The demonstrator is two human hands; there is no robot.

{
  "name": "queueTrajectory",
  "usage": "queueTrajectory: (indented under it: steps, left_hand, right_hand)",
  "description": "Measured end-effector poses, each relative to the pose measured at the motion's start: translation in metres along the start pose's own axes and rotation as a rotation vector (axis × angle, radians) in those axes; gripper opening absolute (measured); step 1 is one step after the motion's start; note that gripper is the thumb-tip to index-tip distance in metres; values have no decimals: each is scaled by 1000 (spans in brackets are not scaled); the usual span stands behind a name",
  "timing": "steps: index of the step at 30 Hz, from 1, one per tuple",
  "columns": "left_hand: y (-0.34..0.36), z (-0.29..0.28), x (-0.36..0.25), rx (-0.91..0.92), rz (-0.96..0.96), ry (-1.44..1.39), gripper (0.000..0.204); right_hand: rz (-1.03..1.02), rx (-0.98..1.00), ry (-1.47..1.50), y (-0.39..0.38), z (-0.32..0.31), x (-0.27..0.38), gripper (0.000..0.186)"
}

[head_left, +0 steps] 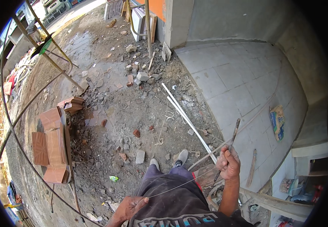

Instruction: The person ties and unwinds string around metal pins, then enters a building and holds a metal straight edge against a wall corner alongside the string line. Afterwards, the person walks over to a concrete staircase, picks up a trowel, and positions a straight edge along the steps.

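My left hand (pixel 132 207) is closed, pinching one end of a thin pale string (pixel 177 186) low at my waist. The string runs taut across the front of my dark shirt toward my right hand (pixel 229 163). That hand is raised at the right, its fingers wrapped round a dark, rough stick (pixel 235 132). The stick slants upward, poking out above and below the fist. Whether the string is wound on the stick is hidden by my fingers. Beyond my right hand, two long white pipes (pixel 188 122) lie side by side on the ground.
Brown tiles (pixel 56 143) are stacked on a stand at the left. Rubble and a concrete block (pixel 140 156) lie near my feet. A grey tiled floor (pixel 232 79) with an empty-looking bag (pixel 277 123) spreads at the right. Dark cables (pixel 18 140) cross the left side.
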State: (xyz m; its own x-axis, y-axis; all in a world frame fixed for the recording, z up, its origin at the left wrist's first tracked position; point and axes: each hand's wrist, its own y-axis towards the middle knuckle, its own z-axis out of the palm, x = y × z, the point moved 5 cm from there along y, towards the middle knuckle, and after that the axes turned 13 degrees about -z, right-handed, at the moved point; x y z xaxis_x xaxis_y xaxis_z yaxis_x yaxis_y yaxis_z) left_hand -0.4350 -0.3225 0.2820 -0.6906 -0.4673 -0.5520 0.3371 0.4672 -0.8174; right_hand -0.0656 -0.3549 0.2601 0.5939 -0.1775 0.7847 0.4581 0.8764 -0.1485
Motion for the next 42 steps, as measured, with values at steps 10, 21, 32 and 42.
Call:
queueTrajectory:
  steps: [10,21,32,42]
  left_hand:
    - [118,-25,58,-281,627,391,33]
    - [98,30,5,-11,764,187,36]
    - [75,-11,28,174,581,233,32]
    - [168,18,102,324,263,-13,46]
  right_hand:
    - [-234,-118,-143,-22,1,-3,15]
    - [-259,-25,180,-91,21,67,42]
    - [-520,180,98,-119,38,123,48]
    - [-581,178,96,-93,68,147,47]
